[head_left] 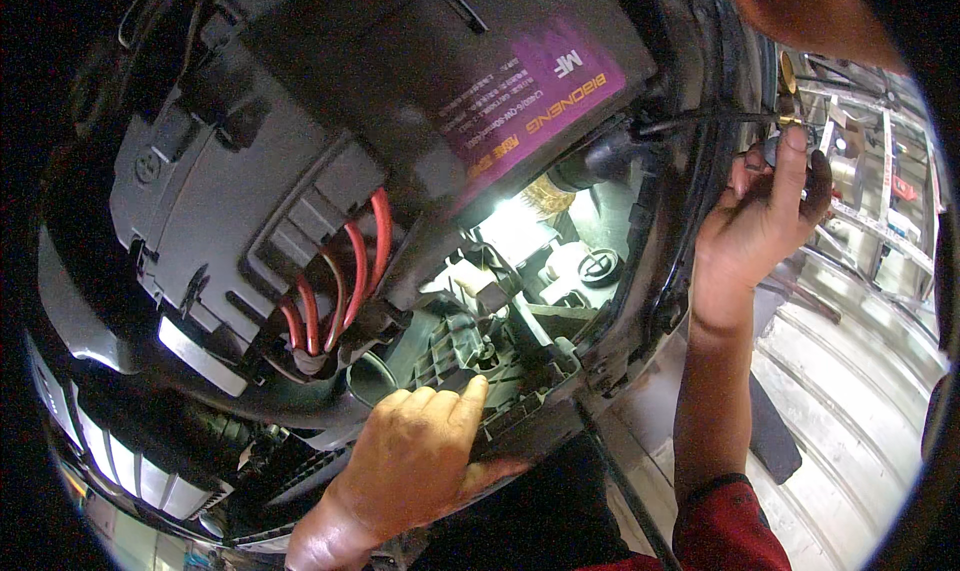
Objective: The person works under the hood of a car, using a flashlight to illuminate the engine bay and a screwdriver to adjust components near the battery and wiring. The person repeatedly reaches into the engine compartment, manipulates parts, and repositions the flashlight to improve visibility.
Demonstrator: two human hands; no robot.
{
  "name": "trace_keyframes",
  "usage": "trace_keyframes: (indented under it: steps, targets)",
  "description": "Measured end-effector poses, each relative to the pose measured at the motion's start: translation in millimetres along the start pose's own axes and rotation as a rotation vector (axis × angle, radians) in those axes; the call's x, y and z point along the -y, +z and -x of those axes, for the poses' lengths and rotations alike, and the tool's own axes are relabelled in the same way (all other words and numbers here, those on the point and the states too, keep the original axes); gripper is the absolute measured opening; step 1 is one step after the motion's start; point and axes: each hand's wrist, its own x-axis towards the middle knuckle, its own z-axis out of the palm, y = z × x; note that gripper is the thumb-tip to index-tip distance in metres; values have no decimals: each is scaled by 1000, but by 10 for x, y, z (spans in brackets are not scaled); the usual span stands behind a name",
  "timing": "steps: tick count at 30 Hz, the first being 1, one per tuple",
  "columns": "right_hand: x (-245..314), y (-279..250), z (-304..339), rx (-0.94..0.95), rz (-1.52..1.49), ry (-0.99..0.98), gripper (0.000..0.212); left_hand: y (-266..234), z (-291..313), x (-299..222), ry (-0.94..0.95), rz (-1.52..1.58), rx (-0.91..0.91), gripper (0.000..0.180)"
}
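Note:
My left hand (405, 461) lies over the front edge of a car's engine bay. Its index finger is stretched onto a ribbed black plastic part (490, 356), the thumb is spread to the right, and the other fingers are bent; I see nothing held in it. Raised at the right, beside the fender, my right hand (765, 206) is closed around a small greyish piece, mostly hidden by the fingers. At its fingertips a thin black line or tube (700, 121) reaches in over the bay, and a brass-coloured part (788, 74) sits just above. What the piece is cannot be made out.
Bright light falls on a round black cap (600, 265) deeper in the bay. To the left are a dark engine cover (200, 201), red wires (355, 261) and a purple label (545, 96). A black rod (620, 481) slants up between my arms. Metal shelving (885, 161) stands right.

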Motion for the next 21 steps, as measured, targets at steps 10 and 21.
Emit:
trace_keyframes:
  steps: [10,21]
  targets:
    - [84,-429,-225,46,-293,335,24,33,22,24,30,17,-51,76]
    - [206,-1518,-326,-39,124,601,17,32,69,38,60,31,-74,72]
